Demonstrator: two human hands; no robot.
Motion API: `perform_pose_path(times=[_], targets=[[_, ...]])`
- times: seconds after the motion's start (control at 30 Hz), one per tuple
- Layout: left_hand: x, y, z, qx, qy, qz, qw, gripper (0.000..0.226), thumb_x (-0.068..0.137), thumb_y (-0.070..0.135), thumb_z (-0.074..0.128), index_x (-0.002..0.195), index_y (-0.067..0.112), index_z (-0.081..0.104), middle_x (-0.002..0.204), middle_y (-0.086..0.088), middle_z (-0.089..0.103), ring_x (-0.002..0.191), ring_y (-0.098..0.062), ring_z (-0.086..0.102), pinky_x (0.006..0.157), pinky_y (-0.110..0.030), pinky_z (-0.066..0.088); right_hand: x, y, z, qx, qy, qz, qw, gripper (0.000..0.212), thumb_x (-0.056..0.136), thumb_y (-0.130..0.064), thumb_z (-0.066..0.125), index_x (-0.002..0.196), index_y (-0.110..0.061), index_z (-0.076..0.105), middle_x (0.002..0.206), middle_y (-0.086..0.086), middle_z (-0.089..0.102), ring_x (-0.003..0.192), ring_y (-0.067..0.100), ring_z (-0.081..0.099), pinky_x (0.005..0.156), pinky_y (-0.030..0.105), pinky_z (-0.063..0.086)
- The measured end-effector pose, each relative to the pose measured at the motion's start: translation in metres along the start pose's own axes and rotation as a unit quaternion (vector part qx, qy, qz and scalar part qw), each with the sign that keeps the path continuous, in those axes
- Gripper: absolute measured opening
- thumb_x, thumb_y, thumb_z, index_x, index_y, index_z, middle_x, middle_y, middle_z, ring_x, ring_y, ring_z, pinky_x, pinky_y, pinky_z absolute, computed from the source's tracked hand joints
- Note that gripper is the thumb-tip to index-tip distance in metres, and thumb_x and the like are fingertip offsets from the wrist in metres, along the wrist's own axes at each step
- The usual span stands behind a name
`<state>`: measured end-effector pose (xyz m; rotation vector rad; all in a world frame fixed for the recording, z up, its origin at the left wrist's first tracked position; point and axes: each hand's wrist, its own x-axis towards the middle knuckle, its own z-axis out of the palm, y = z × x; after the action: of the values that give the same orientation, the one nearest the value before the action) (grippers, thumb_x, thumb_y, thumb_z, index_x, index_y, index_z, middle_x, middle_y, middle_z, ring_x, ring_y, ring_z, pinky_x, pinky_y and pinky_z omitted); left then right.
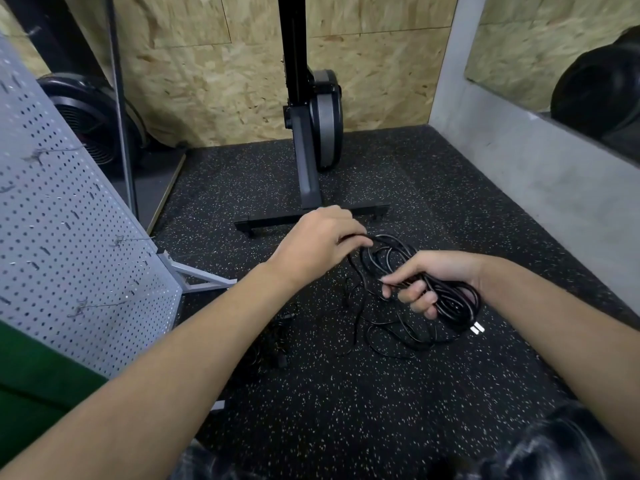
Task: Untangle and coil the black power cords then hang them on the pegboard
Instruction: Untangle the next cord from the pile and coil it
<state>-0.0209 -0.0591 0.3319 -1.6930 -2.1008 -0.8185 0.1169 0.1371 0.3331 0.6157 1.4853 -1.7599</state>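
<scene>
The coiled black power cord (453, 303) was gripped in my right hand (436, 275), fingers (417, 301) curled around the bundle, above the floor (346, 410). My left hand (318, 244) pinched its upper loop. More tangled cords (277, 341) lay on the floor below. The pegboard (69, 220) stood to the left.

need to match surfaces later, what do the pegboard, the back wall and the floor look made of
Pegboard: likely painted sheet metal, matte grey, punched holes.
Back wall: raw strand board, visible wood flakes.
Floor: probably rubber, matte black, pale flecks.
</scene>
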Motion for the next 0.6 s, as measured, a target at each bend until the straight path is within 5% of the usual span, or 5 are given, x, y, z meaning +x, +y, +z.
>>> perform_pose_path(times=[0.17, 0.27, 0.4, 0.5, 0.6], targets=[[-0.002, -0.002, 0.007, 0.021, 0.040, -0.012, 0.999, 0.030, 0.096, 0.042, 0.068, 0.095, 0.015, 0.081, 0.084, 0.004, 0.074, 0.076, -0.016, 0.064, 0.071, -0.035, 0.055, 0.000, 0.000, 0.009, -0.035, -0.012, 0.001, 0.999, 0.020, 0.095, -0.030, 0.062, 0.100, -0.011, 0.060, 0.059, -0.008, 0.031, 0.043, 0.005, 0.035, 0.045, 0.020, 0.041], [-0.007, -0.002, 0.012, -0.036, 0.002, -0.091, 0.995, 0.031, 0.097, 0.046, 0.069, 0.090, 0.017, 0.078, 0.078, 0.006, 0.072, 0.071, -0.009, 0.064, 0.068, -0.034, 0.053, -0.003, 0.000, 0.008, -0.042, -0.004, -0.035, 0.998, 0.031, 0.097, -0.039, 0.060, 0.106, -0.009, 0.060, 0.062, -0.007, 0.030, 0.045, 0.006, 0.035, 0.047, 0.021, 0.042], [-0.007, -0.001, 0.014, -0.102, -0.058, -0.203, 0.972, 0.063, 0.094, 0.062, 0.063, 0.066, 0.005, 0.060, 0.057, -0.010, 0.057, 0.050, -0.010, 0.042, 0.054, -0.032, 0.037, -0.006, 0.000, 0.008, -0.041, -0.020, -0.054, 0.997, 0.041, 0.101, -0.048, 0.052, 0.107, -0.008, 0.059, 0.063, -0.006, 0.028, 0.045, 0.005, 0.035, 0.048, 0.022, 0.043], [-0.009, -0.002, 0.011, -0.167, -0.097, -0.254, 0.948, 0.065, 0.098, 0.064, 0.056, 0.070, 0.006, 0.064, 0.062, -0.004, 0.065, 0.053, -0.006, 0.050, 0.057, -0.029, 0.040, -0.006, 0.000, 0.008, -0.010, -0.049, -0.066, 0.997, 0.041, 0.102, -0.048, 0.049, 0.105, -0.009, 0.059, 0.061, -0.006, 0.029, 0.044, 0.006, 0.035, 0.047, 0.022, 0.043], [-0.013, -0.005, 0.011, -0.227, -0.141, -0.284, 0.921, 0.055, 0.103, 0.067, 0.042, 0.086, 0.022, 0.069, 0.083, 0.009, 0.074, 0.082, -0.004, 0.067, 0.086, -0.033, 0.050, -0.003, 0.000, 0.005, 0.030, -0.079, -0.109, 0.990, 0.039, 0.104, -0.046, 0.049, 0.102, -0.009, 0.061, 0.059, -0.007, 0.034, 0.043, 0.006, 0.039, 0.047, 0.023, 0.046]])
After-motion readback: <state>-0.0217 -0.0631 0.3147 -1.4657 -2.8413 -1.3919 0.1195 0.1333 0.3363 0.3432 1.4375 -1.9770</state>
